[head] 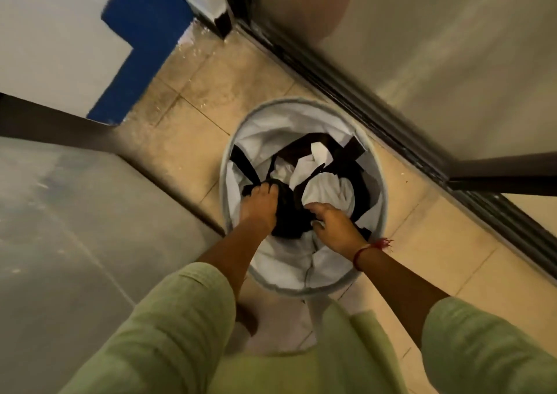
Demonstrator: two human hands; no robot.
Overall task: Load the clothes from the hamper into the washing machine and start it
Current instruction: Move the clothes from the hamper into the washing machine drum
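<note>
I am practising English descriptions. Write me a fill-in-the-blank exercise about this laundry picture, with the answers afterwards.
1. The round ____ full of clothes stands on the tiled floor.
2. The left hand grips a ____ garment.
3. A red thread is tied round the ____ wrist.
4. The sleeves are light ____ in colour.

Missing words: hamper; black; right; green.

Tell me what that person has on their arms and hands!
The left sleeve and right sleeve are loose pale green fabric, ending near the elbows. A thin red thread bracelet with a frayed tuft circles the right wrist. The left hand and right hand wear no gloves.
</note>
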